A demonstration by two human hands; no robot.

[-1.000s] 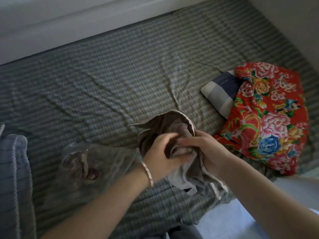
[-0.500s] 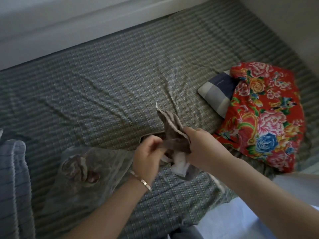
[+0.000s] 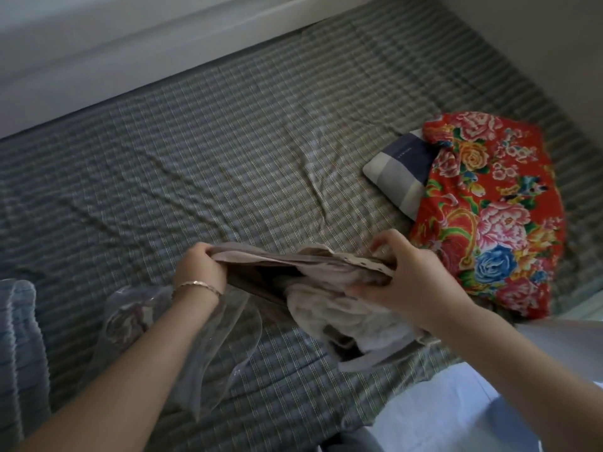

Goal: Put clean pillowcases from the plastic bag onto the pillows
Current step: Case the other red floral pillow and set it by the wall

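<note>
The pillowcase (image 3: 293, 261), a taupe one, is held stretched between both hands just above the checked bed sheet (image 3: 228, 141). The left hand (image 3: 199, 265) has a closed grip on one end of its hem, with the fingers curled over the edge. The right hand (image 3: 409, 277) grips the other end, thumb underneath and fingers bunched over the top, so the opening gapes darkly between the two hands. The rest of the cloth hangs crumpled below the right hand and rests on the sheet. A thin bracelet (image 3: 195, 284) circles the left wrist. Under the left forearm lies the clear plastic bag (image 3: 127, 321), with something dark and folded inside. Beyond the right hand, a striped pillow (image 3: 396, 172) in grey and navy pokes out of a red floral cover (image 3: 489, 207) lying on the sheet. A blue striped fabric (image 3: 19, 337) shows at the left edge.
</note>
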